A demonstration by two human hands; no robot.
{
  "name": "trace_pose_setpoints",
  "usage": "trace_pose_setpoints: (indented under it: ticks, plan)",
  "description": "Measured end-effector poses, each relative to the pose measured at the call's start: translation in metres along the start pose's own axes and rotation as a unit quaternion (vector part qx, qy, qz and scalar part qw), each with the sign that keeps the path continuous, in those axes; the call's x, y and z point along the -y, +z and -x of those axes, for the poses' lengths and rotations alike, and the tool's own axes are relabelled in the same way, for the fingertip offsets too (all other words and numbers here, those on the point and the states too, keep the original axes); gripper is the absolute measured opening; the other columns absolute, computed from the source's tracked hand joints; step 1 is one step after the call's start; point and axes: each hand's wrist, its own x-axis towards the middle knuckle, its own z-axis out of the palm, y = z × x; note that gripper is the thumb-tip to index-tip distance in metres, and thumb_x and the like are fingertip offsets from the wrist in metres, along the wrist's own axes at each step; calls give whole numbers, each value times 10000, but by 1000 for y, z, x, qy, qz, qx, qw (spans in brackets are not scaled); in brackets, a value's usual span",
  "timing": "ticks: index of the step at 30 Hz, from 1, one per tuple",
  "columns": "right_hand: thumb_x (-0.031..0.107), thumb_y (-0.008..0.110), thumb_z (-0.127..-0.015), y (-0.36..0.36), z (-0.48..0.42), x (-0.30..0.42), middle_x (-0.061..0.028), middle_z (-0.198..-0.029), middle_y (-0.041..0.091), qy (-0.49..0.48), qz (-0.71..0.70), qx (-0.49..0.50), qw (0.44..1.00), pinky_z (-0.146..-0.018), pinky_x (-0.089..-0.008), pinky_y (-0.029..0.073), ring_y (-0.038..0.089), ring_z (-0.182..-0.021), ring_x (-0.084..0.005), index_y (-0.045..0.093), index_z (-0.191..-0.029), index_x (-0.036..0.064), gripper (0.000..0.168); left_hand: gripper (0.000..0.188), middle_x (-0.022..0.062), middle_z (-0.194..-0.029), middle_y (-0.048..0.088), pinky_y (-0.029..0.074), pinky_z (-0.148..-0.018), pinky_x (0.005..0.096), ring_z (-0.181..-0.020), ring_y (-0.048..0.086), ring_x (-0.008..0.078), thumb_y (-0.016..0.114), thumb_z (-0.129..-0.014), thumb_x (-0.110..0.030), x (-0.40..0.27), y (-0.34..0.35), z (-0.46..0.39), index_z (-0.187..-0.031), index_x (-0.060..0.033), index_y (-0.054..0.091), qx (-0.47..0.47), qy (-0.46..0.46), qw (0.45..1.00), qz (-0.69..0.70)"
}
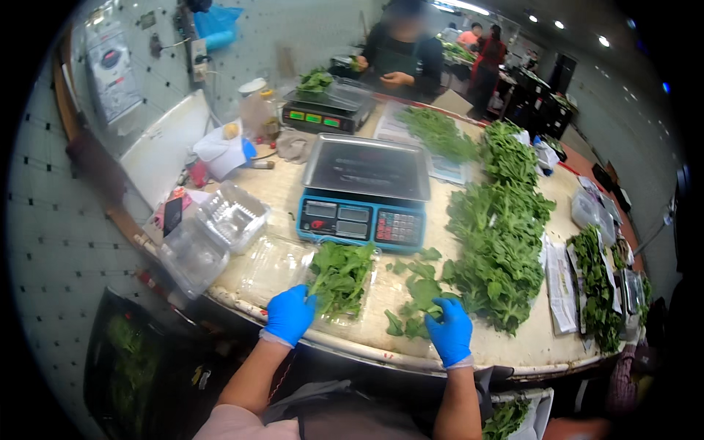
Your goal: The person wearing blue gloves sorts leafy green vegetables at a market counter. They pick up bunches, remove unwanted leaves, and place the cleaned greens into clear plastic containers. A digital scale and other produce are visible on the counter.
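Leafy greens (341, 275) fill one half of a clear plastic clamshell (275, 264), whose lid half lies spread out to the left. My left hand (291, 316), in a blue glove, rests at the near left edge of the greens; its fingertips are partly hidden. Over loose green leaves (423, 294) on the table is my right hand (451, 333), gloved in blue too, with thumb and forefinger bent towards the leaves. Whether it pinches one is unclear. Just beyond the clamshell stands a blue digital scale (360, 220) with a bare metal pan (367, 168).
A long heap of greens (500, 247) lies on the right, past it newspaper (561, 289) and more greens (594, 286). Another open clamshell (231, 214) sits left. Across the table a person (404, 60) stands behind a second scale (324, 113). A crate (126, 352) stands below left.
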Motion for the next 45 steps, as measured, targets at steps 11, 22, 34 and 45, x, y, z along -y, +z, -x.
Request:
trace_pose_setpoints:
  ticks: [11, 22, 34, 45]
  plan:
    - [317, 718, -746, -29, -10, -27, -94, -791, 656, 84, 75, -58, 992, -631, -397, 501, 637, -719, -307, 680, -786, 122, 202, 128, 120, -752, 645, 475, -520, 326, -567, 612, 235, 701, -825, -151, -58, -11, 28, -902, -52, 676, -96, 143, 962, 212]
    - [276, 697, -757, -69, -15, -85, -125, -805, 682, 226, 173, -110, 952, -643, -427, 513, 651, -739, -339, 703, -816, 122, 165, 179, 57, -781, 673, 475, -588, 239, -638, 576, 83, 687, -855, -167, -77, 23, 57, -976, -39, 719, 213, 122, 915, 320]
    - [293, 693, -775, -78, -25, -96, -146, -811, 689, 277, 54, -200, 938, -654, -402, 516, 661, -738, -315, 715, -850, 99, 210, 252, 38, -841, 684, 496, -662, 248, -710, 576, 73, 675, -873, -250, -65, 29, 67, -1006, -37, 699, 382, 8, 844, 377]
    - [312, 702, -770, -82, -83, -146, -150, -888, 689, 257, 128, -222, 932, -718, -416, 520, 659, -807, -340, 722, -918, 96, 263, 227, 6, -807, 668, 487, -625, 209, -688, 581, 58, 674, -882, -186, -72, 31, 69, -1055, -40, 696, 415, 27, 817, 400]
